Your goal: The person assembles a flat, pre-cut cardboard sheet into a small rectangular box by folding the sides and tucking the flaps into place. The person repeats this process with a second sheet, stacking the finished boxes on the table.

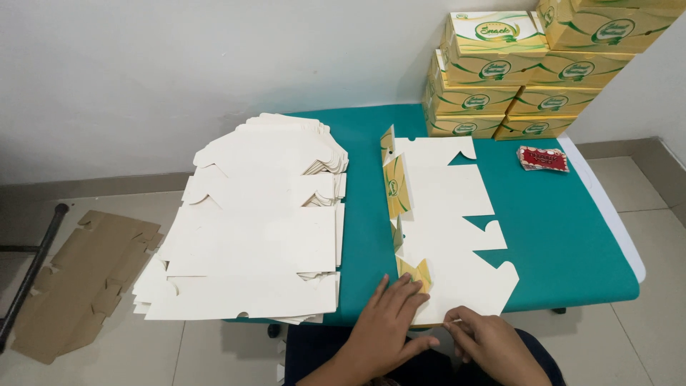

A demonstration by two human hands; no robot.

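A flat, unfolded white cardboard box blank (pixel 446 214) lies on the teal table (pixel 564 236), its left flaps folded up and showing yellow and green print. My left hand (pixel 386 325) lies flat with spread fingers on the blank's near left corner, beside a raised yellow flap (pixel 416 270). My right hand (pixel 493 344) pinches the blank's near edge between thumb and fingers. A thick stack of flat white blanks (pixel 257 221) lies to the left of my hands.
Folded yellow and green boxes (pixel 514 78) are stacked at the table's far right against the wall. A small red packet (pixel 543 158) lies near them. A brown cardboard piece (pixel 78 282) and a black metal bar (pixel 32 271) are on the floor at left.
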